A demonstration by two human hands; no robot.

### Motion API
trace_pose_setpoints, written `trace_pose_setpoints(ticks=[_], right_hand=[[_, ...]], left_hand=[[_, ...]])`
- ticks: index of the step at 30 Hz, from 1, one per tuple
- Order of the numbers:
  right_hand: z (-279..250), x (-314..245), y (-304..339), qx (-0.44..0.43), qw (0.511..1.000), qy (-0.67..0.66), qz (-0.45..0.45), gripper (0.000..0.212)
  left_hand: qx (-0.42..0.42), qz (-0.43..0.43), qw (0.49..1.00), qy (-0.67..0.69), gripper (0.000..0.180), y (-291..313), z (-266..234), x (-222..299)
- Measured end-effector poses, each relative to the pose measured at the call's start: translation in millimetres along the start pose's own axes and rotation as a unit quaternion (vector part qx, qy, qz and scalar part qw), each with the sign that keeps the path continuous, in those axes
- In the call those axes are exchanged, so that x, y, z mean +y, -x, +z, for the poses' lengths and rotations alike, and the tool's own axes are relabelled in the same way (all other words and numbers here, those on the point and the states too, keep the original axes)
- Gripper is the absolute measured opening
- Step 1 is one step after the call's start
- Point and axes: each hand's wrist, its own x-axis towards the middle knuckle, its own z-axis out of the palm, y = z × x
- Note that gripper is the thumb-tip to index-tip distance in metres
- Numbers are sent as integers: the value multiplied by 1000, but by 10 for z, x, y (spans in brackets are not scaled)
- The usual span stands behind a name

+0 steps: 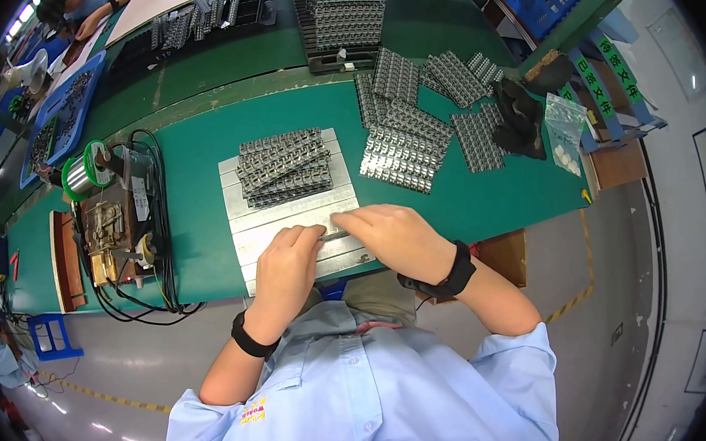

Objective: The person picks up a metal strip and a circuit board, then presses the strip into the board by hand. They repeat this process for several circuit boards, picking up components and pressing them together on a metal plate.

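A pale grooved metal plate lies on the green bench in front of me. At its near side, a thin dark strip runs between my hands. My left hand is closed at the strip's left end, fingertips pressed together. My right hand is closed over the right end, its fingers pointing left. The strip's ends are hidden under my fingers, so its exact kind does not show. Just beyond my hands, a stack of silvery circuit-board panels sits crookedly on the far half of the plate.
More panels lie loosely to the right, near a black cloth-like item and a clear plastic bag. At left stand a solder wire spool and a soldering station with cables. A rack of panels stands behind.
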Motion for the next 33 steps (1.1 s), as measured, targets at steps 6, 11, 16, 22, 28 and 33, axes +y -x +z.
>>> trace_pose_setpoints(ticks=[6, 11, 16, 22, 28, 33], right_hand=[[25, -71, 13, -79, 995, 52, 11, 29], [155, -222, 163, -57, 995, 82, 19, 28], [329, -313, 309, 38, 984, 176, -6, 33], [356, -311, 379, 36, 979, 200, -20, 37], [306, -249, 373, 31, 984, 172, -31, 35], [271, -245, 280, 76, 984, 162, -18, 32]], left_hand=[[-7, 19, 999, -29, 15, 11, -24, 18], [-27, 20, 995, -91, 24, 179, 33, 93], [-6, 58, 993, -101, 40, 286, 54, 151], [-9, 112, 987, -116, 58, 431, 80, 69], [-16, 85, 996, -39, 65, 399, -267, 90], [54, 4, 998, -27, 62, 450, -365, -2]])
